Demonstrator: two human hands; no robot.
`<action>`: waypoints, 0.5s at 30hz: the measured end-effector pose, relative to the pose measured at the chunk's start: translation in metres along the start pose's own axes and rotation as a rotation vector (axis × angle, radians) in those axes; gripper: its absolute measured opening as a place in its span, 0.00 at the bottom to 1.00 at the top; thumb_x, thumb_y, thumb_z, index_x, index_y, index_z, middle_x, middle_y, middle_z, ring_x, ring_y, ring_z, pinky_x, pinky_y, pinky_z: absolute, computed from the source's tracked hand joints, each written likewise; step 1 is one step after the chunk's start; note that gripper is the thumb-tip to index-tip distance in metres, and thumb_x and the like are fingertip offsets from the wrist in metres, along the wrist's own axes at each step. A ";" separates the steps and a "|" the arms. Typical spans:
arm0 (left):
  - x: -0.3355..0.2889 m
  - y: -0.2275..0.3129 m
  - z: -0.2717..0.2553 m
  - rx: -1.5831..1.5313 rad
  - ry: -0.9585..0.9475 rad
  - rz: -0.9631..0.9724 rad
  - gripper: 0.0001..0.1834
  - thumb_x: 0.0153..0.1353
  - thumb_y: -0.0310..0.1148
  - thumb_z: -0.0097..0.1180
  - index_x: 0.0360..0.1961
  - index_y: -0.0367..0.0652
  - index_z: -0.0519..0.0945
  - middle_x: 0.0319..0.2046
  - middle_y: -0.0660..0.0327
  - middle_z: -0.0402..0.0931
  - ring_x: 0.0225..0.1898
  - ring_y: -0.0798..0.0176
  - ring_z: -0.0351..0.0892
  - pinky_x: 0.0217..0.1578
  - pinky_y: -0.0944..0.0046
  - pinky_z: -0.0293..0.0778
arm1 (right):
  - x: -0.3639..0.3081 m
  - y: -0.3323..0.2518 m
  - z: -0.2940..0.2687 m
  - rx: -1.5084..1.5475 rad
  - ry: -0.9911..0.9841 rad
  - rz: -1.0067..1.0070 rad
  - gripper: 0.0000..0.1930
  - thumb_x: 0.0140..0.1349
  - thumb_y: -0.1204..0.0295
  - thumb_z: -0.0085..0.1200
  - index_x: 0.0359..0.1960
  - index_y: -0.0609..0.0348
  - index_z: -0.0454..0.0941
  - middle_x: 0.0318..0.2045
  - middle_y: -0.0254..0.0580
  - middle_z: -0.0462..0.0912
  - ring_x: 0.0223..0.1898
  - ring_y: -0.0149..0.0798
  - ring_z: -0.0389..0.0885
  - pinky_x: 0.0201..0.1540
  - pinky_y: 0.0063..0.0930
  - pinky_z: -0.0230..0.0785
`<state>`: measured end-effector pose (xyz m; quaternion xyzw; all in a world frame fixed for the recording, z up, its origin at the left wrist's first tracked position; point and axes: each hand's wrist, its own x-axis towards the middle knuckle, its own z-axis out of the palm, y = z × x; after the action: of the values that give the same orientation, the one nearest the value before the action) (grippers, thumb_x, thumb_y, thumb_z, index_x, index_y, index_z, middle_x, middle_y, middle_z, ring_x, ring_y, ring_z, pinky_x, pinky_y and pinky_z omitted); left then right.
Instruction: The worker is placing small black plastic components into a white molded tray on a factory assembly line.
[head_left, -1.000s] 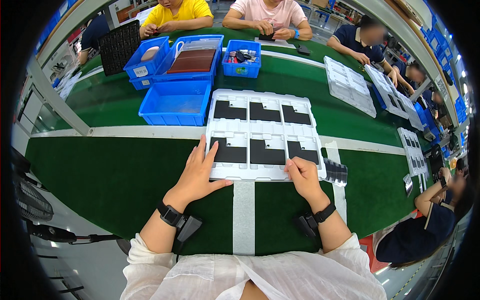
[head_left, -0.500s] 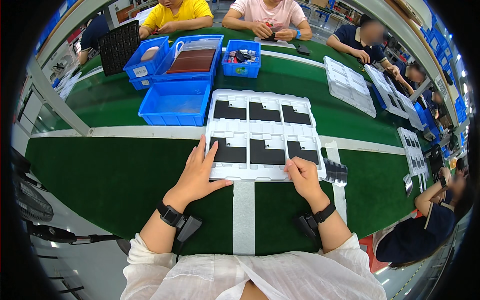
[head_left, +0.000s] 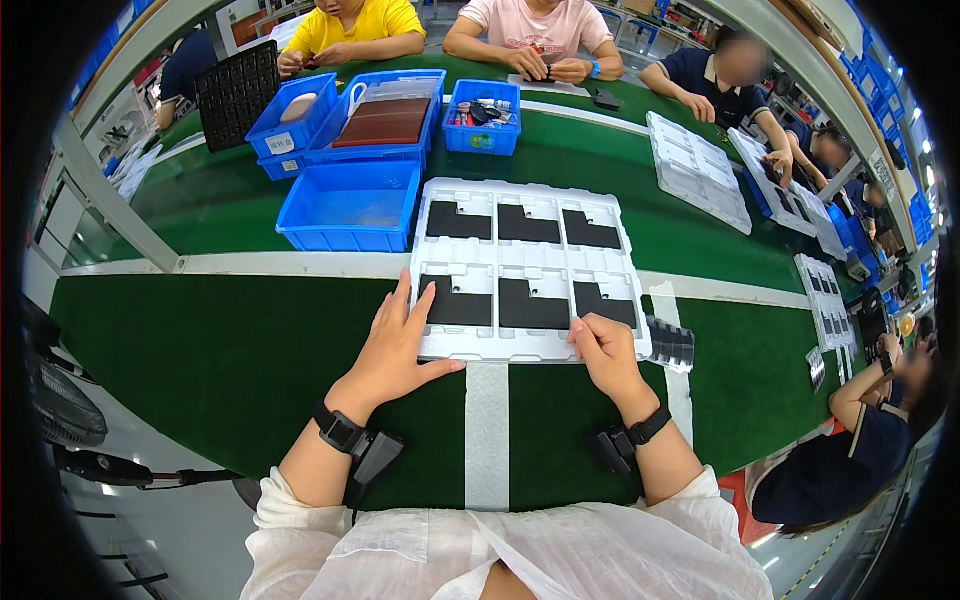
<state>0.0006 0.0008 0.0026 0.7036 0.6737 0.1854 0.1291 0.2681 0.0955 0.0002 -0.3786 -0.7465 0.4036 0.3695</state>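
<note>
A white plastic tray [head_left: 530,350] lies in front of me on the green table, with a flat black notched piece in each pocket, two rows of three. My left hand [head_left: 385,345] rests at its near left corner, fingers spread, with one fingertip by the near-left black piece [head_left: 460,308]. At the tray's near edge, my right hand [head_left: 608,355] is curled, thumb and forefinger pressed together between the near-middle black piece [head_left: 533,310] and the near-right black piece [head_left: 606,310]. Whatever those fingers may hold is hidden. Both wrists wear black straps with devices.
Beyond the tray stand an empty blue bin [head_left: 348,207], a larger blue bin [head_left: 430,120] with a brown item, and a small blue bin [head_left: 483,142] of tools. A dark clear-edged strip [head_left: 672,345] touches the tray's right side. Co-workers sit across and to the right.
My hands and the tray stay where they were. On the right, a co-worker in dark blue has lowered a hand onto a tray; the people across moved their hands slightly.
</note>
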 end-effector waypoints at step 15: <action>-0.001 -0.002 0.001 -0.006 0.010 0.004 0.53 0.43 0.50 0.67 0.65 0.39 0.51 0.64 0.34 0.36 0.65 0.36 0.43 0.62 0.48 0.49 | 0.000 -0.002 0.000 -0.003 -0.026 0.017 0.15 0.64 0.72 0.45 0.19 0.64 0.73 0.13 0.31 0.69 0.17 0.21 0.66 0.20 0.17 0.58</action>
<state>-0.0003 0.0004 0.0009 0.7035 0.6725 0.1912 0.1274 0.2681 0.0947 0.0018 -0.3802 -0.7488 0.4104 0.3555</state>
